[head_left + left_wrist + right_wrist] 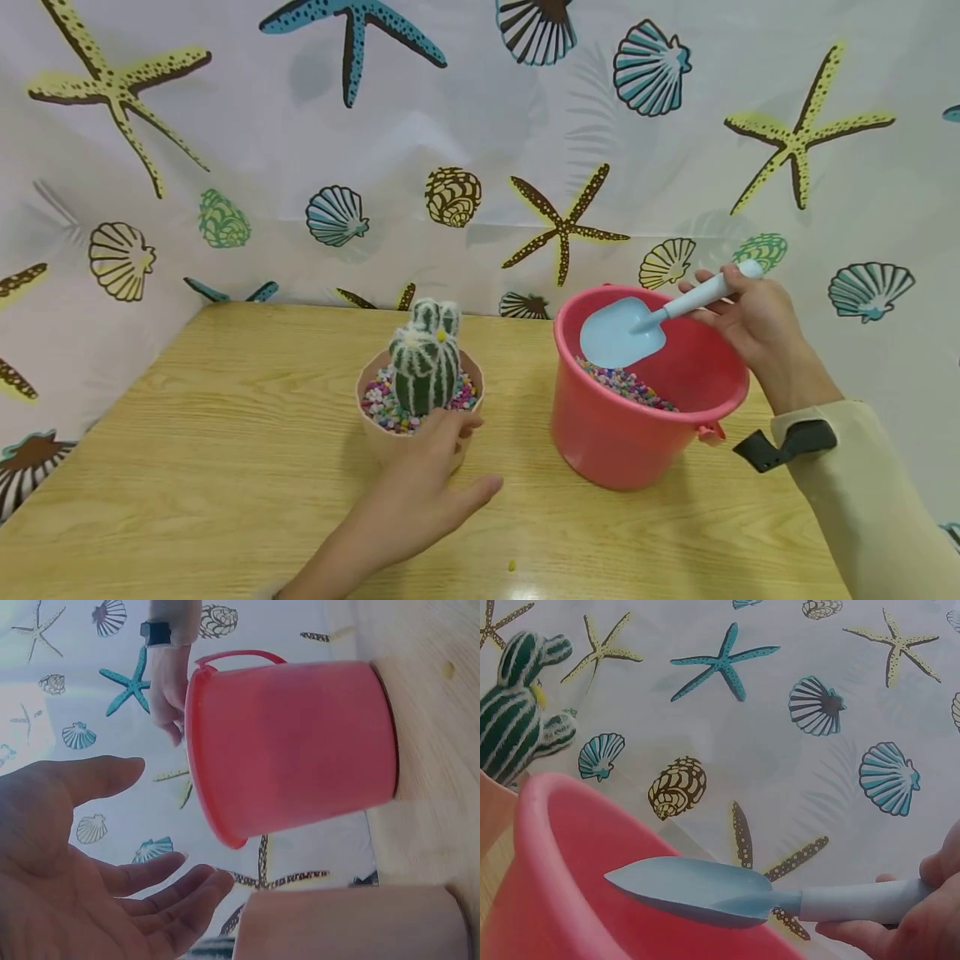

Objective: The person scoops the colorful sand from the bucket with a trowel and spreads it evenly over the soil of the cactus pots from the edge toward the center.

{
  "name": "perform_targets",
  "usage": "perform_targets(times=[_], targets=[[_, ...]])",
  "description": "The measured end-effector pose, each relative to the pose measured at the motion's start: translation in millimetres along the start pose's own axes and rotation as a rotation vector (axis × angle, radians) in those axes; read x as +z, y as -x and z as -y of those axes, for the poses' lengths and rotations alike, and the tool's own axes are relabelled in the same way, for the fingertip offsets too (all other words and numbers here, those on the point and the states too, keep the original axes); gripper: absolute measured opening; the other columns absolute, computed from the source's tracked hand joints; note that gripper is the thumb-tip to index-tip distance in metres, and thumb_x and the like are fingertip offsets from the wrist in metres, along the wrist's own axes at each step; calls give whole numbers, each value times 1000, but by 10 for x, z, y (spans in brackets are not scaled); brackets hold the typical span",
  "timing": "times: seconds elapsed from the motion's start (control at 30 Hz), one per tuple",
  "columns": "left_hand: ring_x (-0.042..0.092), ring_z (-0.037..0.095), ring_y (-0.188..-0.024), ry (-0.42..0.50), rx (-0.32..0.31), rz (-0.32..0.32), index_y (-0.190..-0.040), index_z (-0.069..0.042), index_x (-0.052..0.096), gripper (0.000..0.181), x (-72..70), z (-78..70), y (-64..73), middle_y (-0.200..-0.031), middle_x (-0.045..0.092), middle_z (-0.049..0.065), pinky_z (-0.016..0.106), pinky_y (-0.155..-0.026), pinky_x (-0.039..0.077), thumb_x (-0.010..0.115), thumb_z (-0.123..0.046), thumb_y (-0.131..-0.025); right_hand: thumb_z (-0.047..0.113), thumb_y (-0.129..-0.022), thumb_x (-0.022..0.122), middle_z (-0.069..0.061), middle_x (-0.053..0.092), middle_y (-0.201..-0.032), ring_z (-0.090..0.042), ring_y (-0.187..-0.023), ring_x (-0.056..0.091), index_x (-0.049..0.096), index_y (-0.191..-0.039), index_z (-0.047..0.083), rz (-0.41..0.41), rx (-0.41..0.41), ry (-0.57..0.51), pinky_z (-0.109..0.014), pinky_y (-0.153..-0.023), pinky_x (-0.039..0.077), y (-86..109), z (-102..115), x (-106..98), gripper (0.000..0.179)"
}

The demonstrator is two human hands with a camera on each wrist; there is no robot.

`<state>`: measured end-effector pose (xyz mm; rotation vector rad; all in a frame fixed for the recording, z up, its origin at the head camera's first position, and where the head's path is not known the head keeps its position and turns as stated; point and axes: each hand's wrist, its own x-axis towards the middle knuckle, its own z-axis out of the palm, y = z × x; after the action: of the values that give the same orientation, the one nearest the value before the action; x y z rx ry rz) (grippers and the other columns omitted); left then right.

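Note:
My right hand (761, 321) grips the white handle of a light blue hand trowel (622, 332), its blade tilted over the mouth of a pink bucket (626, 446). Colourful pebbles (630, 387) lie inside the bucket. In the right wrist view the trowel's blade (697, 889) appears to carry nothing. My left hand (416, 492), fingers extended and thumb spread, is in front of a beige pot (367, 425); whether it touches the pot cannot be told. A knitted cactus (426, 367) stands upright in the pot amid colourful pebbles (378, 400). The left wrist view shows the left palm (67, 892) holding nothing.
A wooden table (247, 417) bears the pot at the left and the bucket at the right. One small yellow pebble (512, 565) lies near the front. Behind hangs a white cloth (465, 108) printed with starfish and shells. The bucket's handle (244, 654) shows in the left wrist view.

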<state>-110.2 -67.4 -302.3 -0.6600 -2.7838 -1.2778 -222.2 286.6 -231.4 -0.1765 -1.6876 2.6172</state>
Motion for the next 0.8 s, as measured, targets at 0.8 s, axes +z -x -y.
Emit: perform_targets(times=[0.8], targets=[[31,30,-139,130,69,-10,-152,-10,17,101,529,-89,-995,-153,24,12,53,-108,35,75,-48,-78,27,-100,45,4,51,-108,-19,-111,51,40,-114,26,-154,-197,545,-41,-98,45,-169,-235,-85,15]])
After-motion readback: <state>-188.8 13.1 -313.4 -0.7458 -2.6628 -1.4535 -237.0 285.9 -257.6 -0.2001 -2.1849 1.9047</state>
